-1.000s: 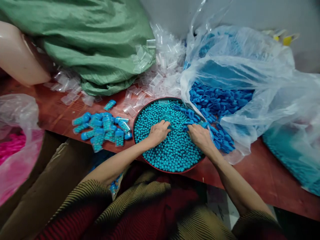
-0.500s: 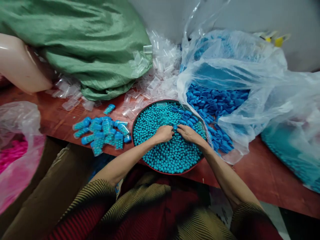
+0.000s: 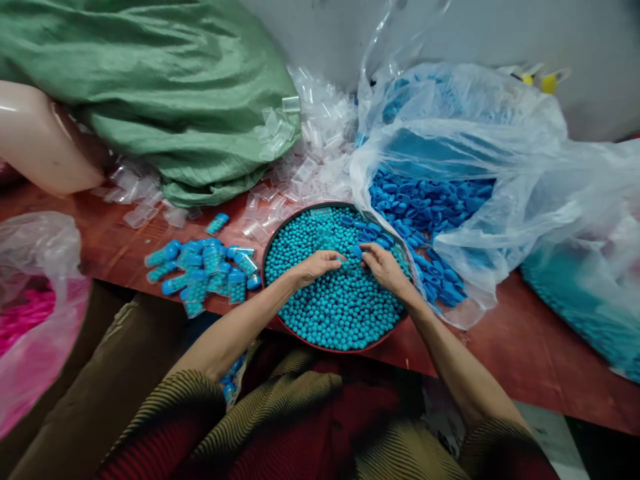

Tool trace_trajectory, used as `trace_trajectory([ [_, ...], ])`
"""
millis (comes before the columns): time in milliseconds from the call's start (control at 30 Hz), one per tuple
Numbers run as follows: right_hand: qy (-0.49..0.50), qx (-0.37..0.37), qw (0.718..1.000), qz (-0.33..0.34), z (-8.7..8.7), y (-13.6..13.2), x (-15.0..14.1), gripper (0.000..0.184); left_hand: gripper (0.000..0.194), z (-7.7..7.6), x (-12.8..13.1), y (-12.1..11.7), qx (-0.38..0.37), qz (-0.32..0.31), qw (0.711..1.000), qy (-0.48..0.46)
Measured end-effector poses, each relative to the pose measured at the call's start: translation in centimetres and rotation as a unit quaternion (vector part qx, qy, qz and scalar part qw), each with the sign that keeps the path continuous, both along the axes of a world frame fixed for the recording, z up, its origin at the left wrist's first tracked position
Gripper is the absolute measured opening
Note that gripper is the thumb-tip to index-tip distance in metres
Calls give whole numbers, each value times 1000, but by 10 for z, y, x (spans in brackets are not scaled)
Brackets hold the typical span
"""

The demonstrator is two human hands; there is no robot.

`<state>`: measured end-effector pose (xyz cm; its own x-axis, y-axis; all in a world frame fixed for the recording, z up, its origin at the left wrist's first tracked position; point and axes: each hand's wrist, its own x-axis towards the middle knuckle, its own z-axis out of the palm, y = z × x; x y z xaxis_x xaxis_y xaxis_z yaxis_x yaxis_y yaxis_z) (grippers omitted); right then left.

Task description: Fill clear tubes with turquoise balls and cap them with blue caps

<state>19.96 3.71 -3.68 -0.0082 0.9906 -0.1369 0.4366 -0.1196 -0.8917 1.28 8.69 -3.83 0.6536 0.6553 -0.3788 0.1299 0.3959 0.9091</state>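
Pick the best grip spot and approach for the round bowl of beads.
Probably the rim of the round bowl at two roughly opposite points, left and lower right, coming from the near side. The bowl is wide and the beads spread across it, so paired holds should keep it level. Avoid the upper right: the plastic bag runs along or over it there.

It looks like a small workshop: loose beads under the fingers, bagged caps right of them, filled vials left.
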Motion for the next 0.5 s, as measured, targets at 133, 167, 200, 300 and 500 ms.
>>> trace_trajectory([
  [133,1,18,1000,21,-2,-11,-14,30,15,7,1,-6,53,26,998,-2],
  [167,0,25,1000,17,-1,-12,-17,28,13,8,2,-8,73,36,997,-1],
  [200,2,32,999,8,-1,-13,-19,26,13,9,3,-10,92,49,995,-3],
  [300,20,40,999,-16,0,-12,-23,20,21,9,5,-16,104,93,990,-2],
  [500,21,68,995,-64,2,-14,-32,24,52,8,6,-29,81,113,990,20],
])
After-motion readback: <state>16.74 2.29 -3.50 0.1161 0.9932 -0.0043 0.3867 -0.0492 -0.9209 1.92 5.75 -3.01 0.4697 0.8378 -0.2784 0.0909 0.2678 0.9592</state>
